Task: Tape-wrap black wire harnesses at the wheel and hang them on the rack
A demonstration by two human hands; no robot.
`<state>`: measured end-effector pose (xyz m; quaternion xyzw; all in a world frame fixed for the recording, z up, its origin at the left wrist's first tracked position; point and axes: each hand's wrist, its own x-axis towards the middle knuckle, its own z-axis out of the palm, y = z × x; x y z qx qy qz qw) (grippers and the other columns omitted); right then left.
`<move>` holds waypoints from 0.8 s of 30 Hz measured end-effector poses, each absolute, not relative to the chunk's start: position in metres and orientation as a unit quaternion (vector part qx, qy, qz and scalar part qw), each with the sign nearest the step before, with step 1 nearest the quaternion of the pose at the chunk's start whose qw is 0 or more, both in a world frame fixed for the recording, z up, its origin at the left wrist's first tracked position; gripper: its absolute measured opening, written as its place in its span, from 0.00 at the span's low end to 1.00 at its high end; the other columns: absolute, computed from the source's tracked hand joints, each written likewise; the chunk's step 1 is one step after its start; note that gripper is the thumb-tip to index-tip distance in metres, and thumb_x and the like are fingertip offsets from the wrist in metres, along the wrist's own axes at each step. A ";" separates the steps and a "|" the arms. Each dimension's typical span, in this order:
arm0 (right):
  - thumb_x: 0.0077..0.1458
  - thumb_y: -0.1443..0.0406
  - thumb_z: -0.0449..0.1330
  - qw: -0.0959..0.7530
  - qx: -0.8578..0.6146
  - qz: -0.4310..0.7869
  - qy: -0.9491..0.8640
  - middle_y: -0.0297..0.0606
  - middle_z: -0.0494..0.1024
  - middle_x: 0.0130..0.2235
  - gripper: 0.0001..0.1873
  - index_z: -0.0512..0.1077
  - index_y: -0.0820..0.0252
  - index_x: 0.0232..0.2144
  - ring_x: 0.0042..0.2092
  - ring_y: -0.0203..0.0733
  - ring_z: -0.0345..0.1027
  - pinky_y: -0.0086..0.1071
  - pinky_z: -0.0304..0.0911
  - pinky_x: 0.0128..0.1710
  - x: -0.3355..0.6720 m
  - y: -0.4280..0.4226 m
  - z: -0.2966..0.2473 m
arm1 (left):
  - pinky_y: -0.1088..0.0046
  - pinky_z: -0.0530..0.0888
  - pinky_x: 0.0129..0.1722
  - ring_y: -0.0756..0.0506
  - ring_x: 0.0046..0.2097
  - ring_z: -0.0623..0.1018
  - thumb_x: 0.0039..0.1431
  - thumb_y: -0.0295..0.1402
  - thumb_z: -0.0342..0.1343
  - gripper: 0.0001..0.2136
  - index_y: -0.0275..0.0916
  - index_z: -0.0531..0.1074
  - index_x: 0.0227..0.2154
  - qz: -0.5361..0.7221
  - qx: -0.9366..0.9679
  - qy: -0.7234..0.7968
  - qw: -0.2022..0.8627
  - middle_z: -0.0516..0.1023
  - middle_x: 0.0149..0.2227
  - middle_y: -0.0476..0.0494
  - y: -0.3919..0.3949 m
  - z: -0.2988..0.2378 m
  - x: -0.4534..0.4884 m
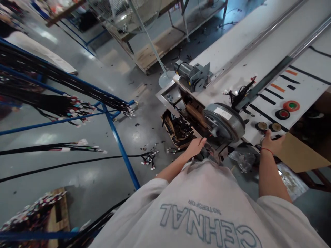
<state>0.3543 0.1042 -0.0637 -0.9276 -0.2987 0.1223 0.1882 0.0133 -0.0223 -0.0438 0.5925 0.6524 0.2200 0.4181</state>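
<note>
My left hand (197, 147) is at the near end of the machine bench, just left of a big grey tape roll (224, 122). Its fingers are curled together by the metal frame, and what they hold, if anything, is hidden. My right hand (272, 144), with a red string at the wrist, rests at the bench's front edge beside two round brownish rolls (261, 126). Its fingers are apart, one of them reaching up by the rolls. Beyond the tape roll lies a bundle of black wires (240, 95). A green button (292, 105) and a red button (282, 114) sit farther right.
A motor (187, 70) is mounted at the bench's left end. Below it stands an open box (176, 132) of dark scraps. Blue racks (117, 137) at left carry black wire harnesses (59, 105). A brown cardboard sheet (302, 151) is at right.
</note>
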 end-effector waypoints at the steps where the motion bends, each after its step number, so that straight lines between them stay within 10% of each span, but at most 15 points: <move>1: 0.56 0.51 0.63 0.190 -0.927 0.122 -0.299 0.61 0.69 0.58 0.45 0.55 0.67 0.67 0.59 0.65 0.65 0.49 0.60 0.57 0.355 0.104 -0.064 | 0.73 0.68 0.35 0.47 0.30 0.73 0.70 0.42 0.38 0.21 0.39 0.67 0.25 0.225 0.587 0.650 0.426 0.72 0.24 0.47 -0.020 -0.043 0.014; 13: 0.57 0.50 0.62 0.206 -0.919 0.132 -0.308 0.65 0.68 0.58 0.46 0.52 0.69 0.67 0.59 0.66 0.63 0.51 0.58 0.56 0.358 0.105 -0.071 | 0.71 0.69 0.34 0.48 0.29 0.71 0.62 0.61 0.36 0.31 0.36 0.69 0.37 0.301 0.489 0.507 0.642 0.72 0.25 0.47 -0.035 -0.063 -0.009; 24: 0.54 0.53 0.66 0.222 -0.918 0.132 -0.301 0.63 0.69 0.58 0.47 0.54 0.69 0.67 0.60 0.61 0.63 0.45 0.56 0.58 0.364 0.106 -0.077 | 0.71 0.65 0.33 0.48 0.29 0.66 0.67 0.48 0.35 0.21 0.41 0.60 0.25 0.266 0.530 0.639 0.491 0.64 0.24 0.50 -0.079 -0.063 -0.006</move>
